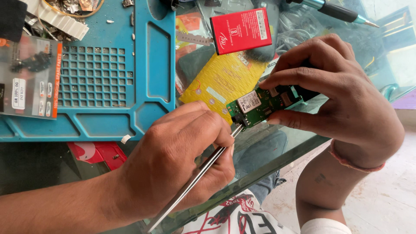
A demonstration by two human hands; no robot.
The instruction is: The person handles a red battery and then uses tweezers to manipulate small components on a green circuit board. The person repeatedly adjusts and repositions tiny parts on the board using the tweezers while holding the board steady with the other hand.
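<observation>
My left hand (173,160) grips metal tweezers (195,177), tips touching the near edge of the green circuit board (260,104). My right hand (338,95) pinches that board over the glass surface (277,160). Beyond the board lie a yellow packet (221,80), a red battery (241,30) and a blue mat (108,69).

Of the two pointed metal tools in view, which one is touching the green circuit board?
The silver tweezers in the left hand: their tips meet the green circuit board held by the right hand. The teal-handled tool lies untouched at the top.
</observation>
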